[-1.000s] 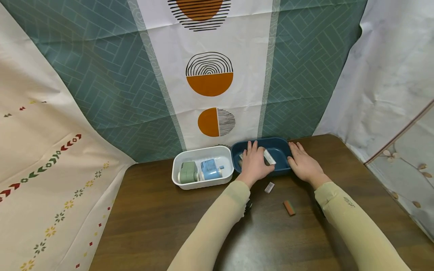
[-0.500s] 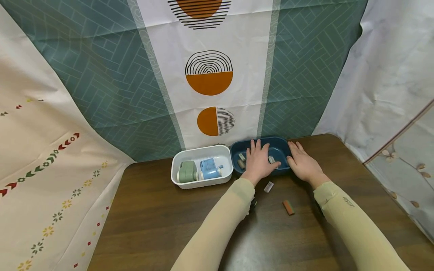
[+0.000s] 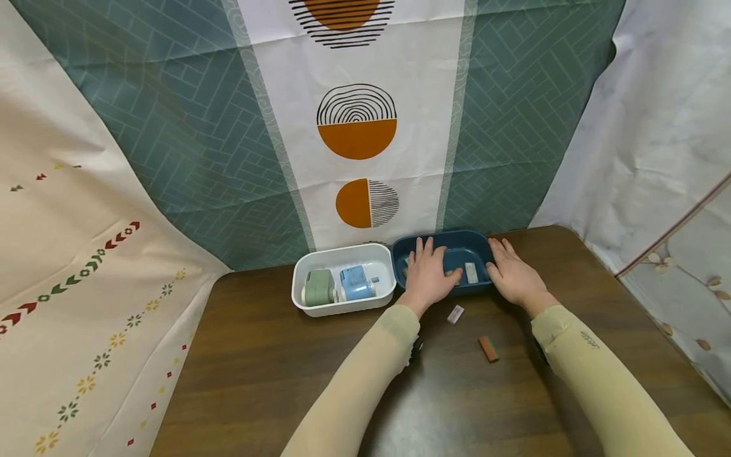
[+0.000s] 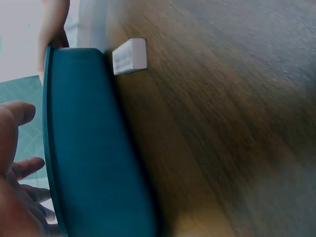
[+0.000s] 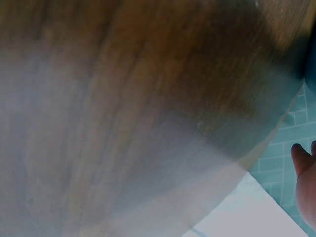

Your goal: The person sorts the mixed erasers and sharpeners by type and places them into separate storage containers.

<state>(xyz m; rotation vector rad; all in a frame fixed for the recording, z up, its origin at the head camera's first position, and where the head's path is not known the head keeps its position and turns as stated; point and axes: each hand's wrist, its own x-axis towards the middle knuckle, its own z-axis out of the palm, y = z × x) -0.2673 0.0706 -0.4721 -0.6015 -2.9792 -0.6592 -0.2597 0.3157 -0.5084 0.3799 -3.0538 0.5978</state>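
My left hand [image 3: 425,278] reaches over the dark blue bin [image 3: 465,289], palm down, its fingers extended and spread; its thumb is near a small pale piece inside. A white block [image 3: 471,273], looking like an eraser, lies in the right part of that bin. The hand covers most of the bin's left half. At the bin's right end rests my right hand [image 3: 516,277], fingers straight along the rim. In the left wrist view, the left fingers [image 4: 29,168] show over the bin's long wall [image 4: 94,148].
A white bin [image 3: 342,309] stands left of the blue one, holding a green pencil-sharpener-like device [image 3: 318,289] and a blue one [image 3: 356,284]. On the brown table [image 3: 274,374] in front lie a small whitish eraser [image 3: 455,314] and an orange-and-green block [image 3: 488,349]. Fabric hangs behind.
The white block beside the left thumb, tilted at first, now lies further right in the blue bin. The left hand shifted right, then back left. The right hand stays put.
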